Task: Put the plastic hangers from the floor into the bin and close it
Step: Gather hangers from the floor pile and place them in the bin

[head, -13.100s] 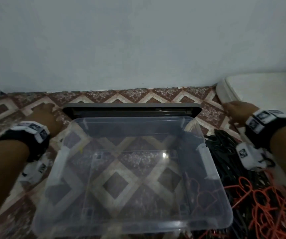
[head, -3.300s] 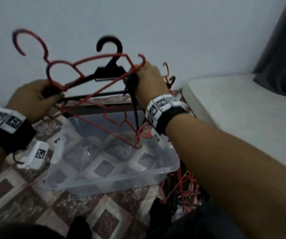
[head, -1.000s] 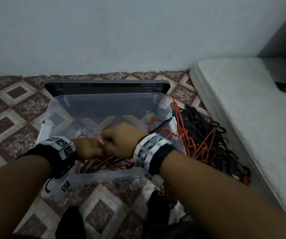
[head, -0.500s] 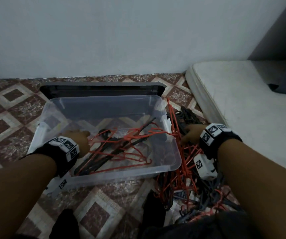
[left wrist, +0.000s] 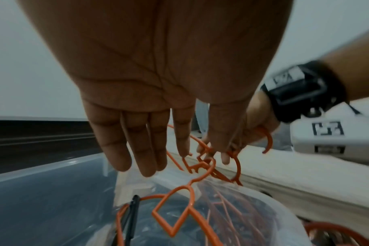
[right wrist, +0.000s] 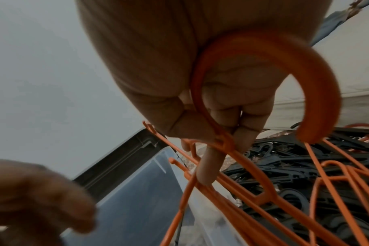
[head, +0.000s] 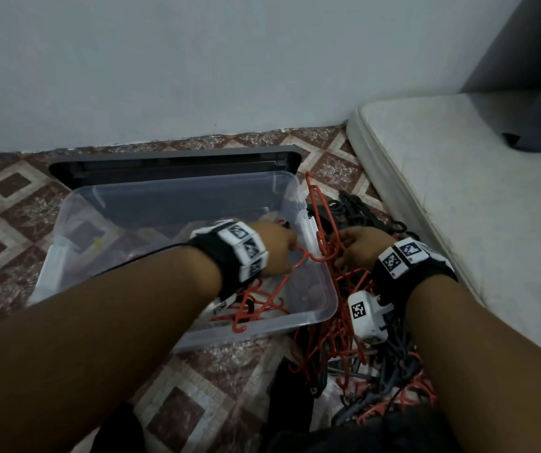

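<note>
Step in hand: I am lifting a fresh bunch of thin orange plastic hangers point(right wrist: 238, 168) off the floor pile beside the bin, to carry them over the near wall.
Right hand: my right hand point(head: 359, 248) is curled round the neck of an orange hanger just under its hook, fingers pinched on the stem; the big hook arcs past my palm in the right wrist view.
Left hand: my left hand point(head: 277, 248) hovers over the bin's right edge with fingers straight and loose; the fingertips point(left wrist: 145, 166) hang near an orange hook, but I cannot tell whether they touch it; it grips nothing.
How to do it well: I judge the bunch is tangled with its neighbours; lift slowly by the necks; let the free hand steady the dangling arms so hooks do not snag the rim; lay them flat along the bin.
Clear plastic storage bin point(head: 177, 194): open on the patterned tile floor point(head: 11, 204); some orange hangers and at least one black one lie inside, at its right end.
Dark grey lid point(head: 171, 163): behind the bin, against the wall; not yet fitted.
Floor pile: black plastic hangers point(right wrist: 295, 166) mixed with orange ones, between the bin and the white mattress point(head: 458, 178); most of the hangers seem left to move.
</note>
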`<state>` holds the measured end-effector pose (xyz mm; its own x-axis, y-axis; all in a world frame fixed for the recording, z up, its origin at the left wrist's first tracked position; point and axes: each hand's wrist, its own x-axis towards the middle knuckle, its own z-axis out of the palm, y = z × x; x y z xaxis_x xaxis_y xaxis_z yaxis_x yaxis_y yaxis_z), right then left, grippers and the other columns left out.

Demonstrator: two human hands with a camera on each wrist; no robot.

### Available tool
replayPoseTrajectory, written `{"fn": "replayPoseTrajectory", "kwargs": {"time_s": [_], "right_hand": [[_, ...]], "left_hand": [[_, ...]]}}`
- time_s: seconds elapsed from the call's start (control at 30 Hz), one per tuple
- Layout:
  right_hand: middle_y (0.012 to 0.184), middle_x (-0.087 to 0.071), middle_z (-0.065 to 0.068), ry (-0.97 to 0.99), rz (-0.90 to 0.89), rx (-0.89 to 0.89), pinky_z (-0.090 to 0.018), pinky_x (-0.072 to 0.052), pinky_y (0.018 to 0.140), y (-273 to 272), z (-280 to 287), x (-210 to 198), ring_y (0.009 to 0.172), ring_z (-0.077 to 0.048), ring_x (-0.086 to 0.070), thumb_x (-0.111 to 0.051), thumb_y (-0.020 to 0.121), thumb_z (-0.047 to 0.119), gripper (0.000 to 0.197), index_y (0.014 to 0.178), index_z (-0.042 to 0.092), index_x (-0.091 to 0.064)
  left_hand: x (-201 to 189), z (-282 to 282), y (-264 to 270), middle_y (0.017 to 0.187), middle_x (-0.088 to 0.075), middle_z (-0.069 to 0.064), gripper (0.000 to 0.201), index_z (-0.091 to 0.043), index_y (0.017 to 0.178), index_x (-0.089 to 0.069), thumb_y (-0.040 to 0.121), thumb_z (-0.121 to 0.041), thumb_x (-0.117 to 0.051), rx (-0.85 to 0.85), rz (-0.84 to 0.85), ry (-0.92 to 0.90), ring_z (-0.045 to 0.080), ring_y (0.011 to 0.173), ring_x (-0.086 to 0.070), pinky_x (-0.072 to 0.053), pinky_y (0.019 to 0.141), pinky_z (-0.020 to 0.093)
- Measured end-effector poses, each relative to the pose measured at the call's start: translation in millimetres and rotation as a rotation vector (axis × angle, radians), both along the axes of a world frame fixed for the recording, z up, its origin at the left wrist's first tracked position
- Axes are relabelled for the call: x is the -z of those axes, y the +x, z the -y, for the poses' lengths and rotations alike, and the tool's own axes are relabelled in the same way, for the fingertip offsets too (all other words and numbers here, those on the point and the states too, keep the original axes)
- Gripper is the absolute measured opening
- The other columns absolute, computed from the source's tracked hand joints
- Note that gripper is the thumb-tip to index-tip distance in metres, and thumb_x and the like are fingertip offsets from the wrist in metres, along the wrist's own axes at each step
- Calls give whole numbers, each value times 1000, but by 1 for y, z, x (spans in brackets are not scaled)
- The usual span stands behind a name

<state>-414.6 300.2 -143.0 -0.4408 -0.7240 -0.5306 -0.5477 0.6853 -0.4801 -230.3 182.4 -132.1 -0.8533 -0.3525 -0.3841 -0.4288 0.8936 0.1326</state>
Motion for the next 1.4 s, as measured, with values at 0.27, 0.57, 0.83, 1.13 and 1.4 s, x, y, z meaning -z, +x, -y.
{"fn": "replayPoseTrajectory", "kwargs": {"time_s": [0.27, 0.57, 0.83, 1.13, 1.4], "right_hand": [[103, -73, 1, -41, 10, -16, -43, -59, 83, -12, 3, -10, 91, -21, -70, -80, 76, 5, 44, 113, 25, -69], [73, -67, 6, -103, -30, -33, -23, -44, 54, -12, 9, -24, 59, -12, -57, -54, 89, 9, 28, 90, 30, -72], [91, -70, -3, -82, -115, -223, -35, -56, 74, -2, -4, -34, 85, -26, -65, -66, 80, 3, 24, 97, 20, -68], [104, -68, 2, -2, -330, -342, -29, -48, 79, -8, 0, -53, 97, -21, -62, -66, 86, 12, 31, 110, 30, -68], [99, -70, 9, -50, -386, -342, -27, -51, 71, -11, 1, -58, 87, -15, -64, -69, 82, 11, 37, 108, 36, -71]], "left_hand": [[49, -26, -73, 111, -67, 10, 39, -16, 126, -58, 90, -31, -60, 29, 27, -34, 29, 94, -65, -53, 74, 32], [27, -33, -57, 114, -63, 8, 30, -23, 122, -62, 99, -32, -44, 142, -152, -32, 31, 102, -61, -51, 89, 41], [2, -39, -55, 103, -63, 8, 27, -21, 106, -68, 89, -9, -51, 232, -76, -89, 31, 89, -63, -52, 72, 37], [-17, -52, -60, 108, -60, 5, 34, -22, 115, -67, 92, -9, -45, 317, -87, -204, 30, 88, -60, -38, 60, 33], [-14, -31, -44, 107, -56, -1, 27, -32, 117, -64, 95, -22, -54, 290, -210, -161, 27, 92, -61, -51, 66, 36]]}}
